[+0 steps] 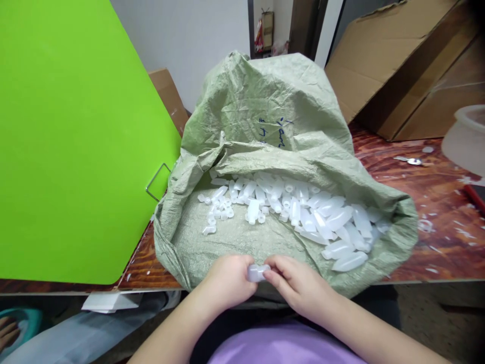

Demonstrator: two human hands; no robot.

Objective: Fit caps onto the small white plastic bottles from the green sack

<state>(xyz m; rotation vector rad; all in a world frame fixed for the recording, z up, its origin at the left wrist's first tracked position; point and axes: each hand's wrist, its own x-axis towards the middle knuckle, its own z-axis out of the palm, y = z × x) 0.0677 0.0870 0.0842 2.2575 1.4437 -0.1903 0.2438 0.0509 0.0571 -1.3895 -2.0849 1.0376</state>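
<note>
A green woven sack (265,116) lies open on the brown table (435,202), holding several small translucent plastic bottles and caps (303,212). At the sack's near rim, my left hand (227,280) and my right hand (295,283) meet. Both pinch one small translucent plastic bottle (257,273) between their fingertips, the left on its left end, the right on its right end. The bottle lies sideways just over the sack's edge.
A large bright green board (76,136) leans at the left, with a wire clip (157,182) beside it. Cardboard boxes (409,65) stand at the back right. A pale bowl (468,136) sits at the right edge. White scraps dot the tabletop.
</note>
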